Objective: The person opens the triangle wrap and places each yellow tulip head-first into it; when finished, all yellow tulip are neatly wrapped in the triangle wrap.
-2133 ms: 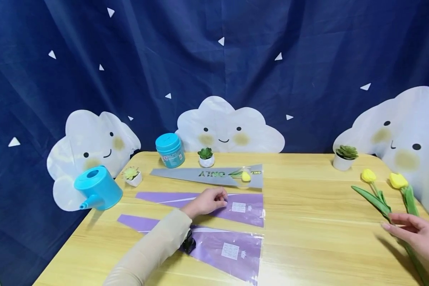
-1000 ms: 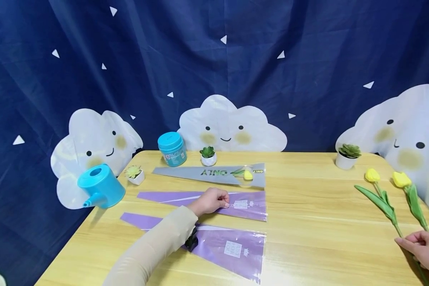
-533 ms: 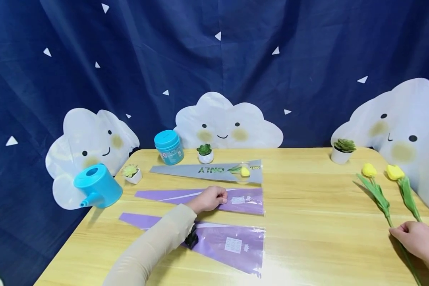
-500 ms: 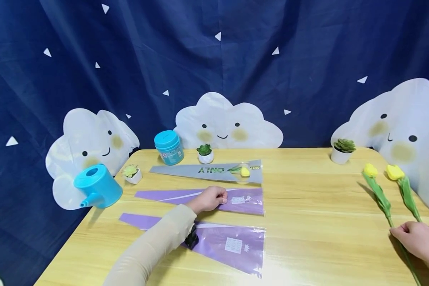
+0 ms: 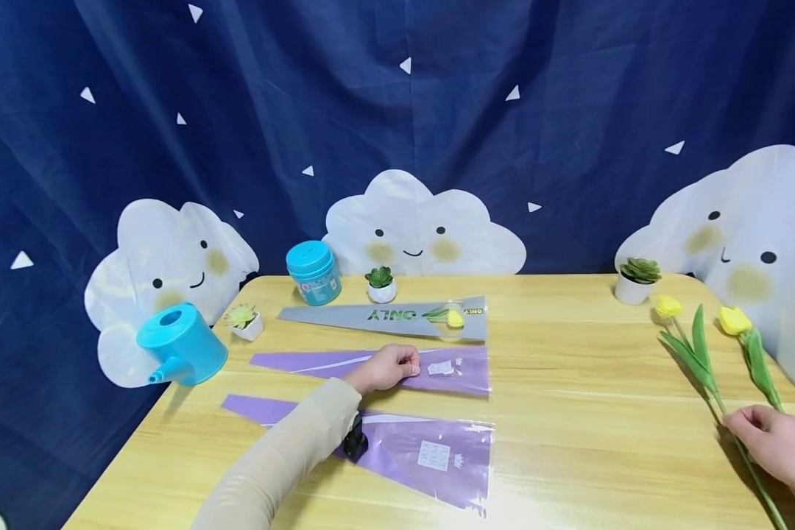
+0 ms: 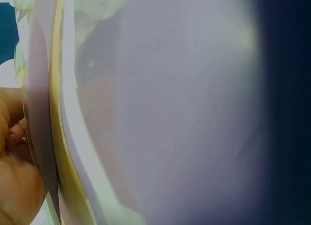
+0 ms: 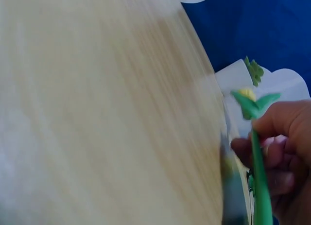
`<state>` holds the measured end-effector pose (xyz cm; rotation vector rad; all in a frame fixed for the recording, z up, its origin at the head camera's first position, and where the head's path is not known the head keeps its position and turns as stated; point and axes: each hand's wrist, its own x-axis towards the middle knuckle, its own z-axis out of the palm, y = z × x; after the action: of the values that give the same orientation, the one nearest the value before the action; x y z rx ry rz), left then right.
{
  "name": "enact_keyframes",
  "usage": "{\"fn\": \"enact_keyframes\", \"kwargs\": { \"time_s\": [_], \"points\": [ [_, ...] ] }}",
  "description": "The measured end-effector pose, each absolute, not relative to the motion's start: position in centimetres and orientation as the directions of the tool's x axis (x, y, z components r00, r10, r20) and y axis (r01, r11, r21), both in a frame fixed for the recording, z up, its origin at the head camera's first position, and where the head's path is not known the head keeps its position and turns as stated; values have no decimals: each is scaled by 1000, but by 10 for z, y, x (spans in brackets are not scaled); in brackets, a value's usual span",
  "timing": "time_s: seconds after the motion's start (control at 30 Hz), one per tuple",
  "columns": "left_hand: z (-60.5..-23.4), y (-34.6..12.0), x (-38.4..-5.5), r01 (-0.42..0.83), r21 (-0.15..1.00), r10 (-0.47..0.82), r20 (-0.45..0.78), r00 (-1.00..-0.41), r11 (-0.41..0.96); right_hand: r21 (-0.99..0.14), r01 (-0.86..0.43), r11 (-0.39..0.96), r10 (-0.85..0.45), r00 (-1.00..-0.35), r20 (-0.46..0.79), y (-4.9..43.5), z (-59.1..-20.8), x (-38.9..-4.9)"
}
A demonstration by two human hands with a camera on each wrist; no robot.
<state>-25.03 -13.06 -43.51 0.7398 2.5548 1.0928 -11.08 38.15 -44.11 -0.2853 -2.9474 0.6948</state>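
Observation:
My left hand [image 5: 387,366] pinches the middle purple flower sleeve [image 5: 467,375] with curled fingers; the sleeve's clear, printed wide end faces right. In the left wrist view its film [image 6: 170,113] fills most of the picture, beside the hand [image 6: 19,176]. On the right, my right hand [image 5: 778,445] pinches the stem of a yellow artificial tulip [image 5: 669,306] between thumb and fingers, the bloom pointing away from me. The right wrist view shows the green stem [image 7: 261,186] passing through the fingers. A second yellow tulip [image 5: 735,321] lies just right, its lower stem hidden behind that hand.
Another purple sleeve [image 5: 404,456] lies nearer me, partly under my left forearm. Farther back is a grey sleeve [image 5: 331,318] with a yellow tulip on it. A blue watering can [image 5: 185,350], a blue tub [image 5: 314,276] and small potted succulents [image 5: 636,283] stand around the table edges.
The right hand has come down the tulip's stem and turned it, so bloom and leaves now face differently. The left hand stays on the middle sleeve, whose printed end has shifted shape.

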Motion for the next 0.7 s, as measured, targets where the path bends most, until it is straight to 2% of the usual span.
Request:
{"fn": "enact_keyframes", "kwargs": {
  "time_s": [0.23, 0.43, 0.7],
  "points": [
    [-432, -131, -249, 364, 715, 553, -38, -832, 597, -540, 63, 840, 181, -969, 169, 370, -437, -114],
    [-431, -132, -249, 365, 703, 545, -37, -838, 610, -598, 47, 800, 174, -972, 156, 358, -429, -117],
    [-434, -131, -249, 365, 704, 544, -37, -838, 609, -786, -95, 611, 127, -968, 215, 339, -431, -126]
  ]
}}
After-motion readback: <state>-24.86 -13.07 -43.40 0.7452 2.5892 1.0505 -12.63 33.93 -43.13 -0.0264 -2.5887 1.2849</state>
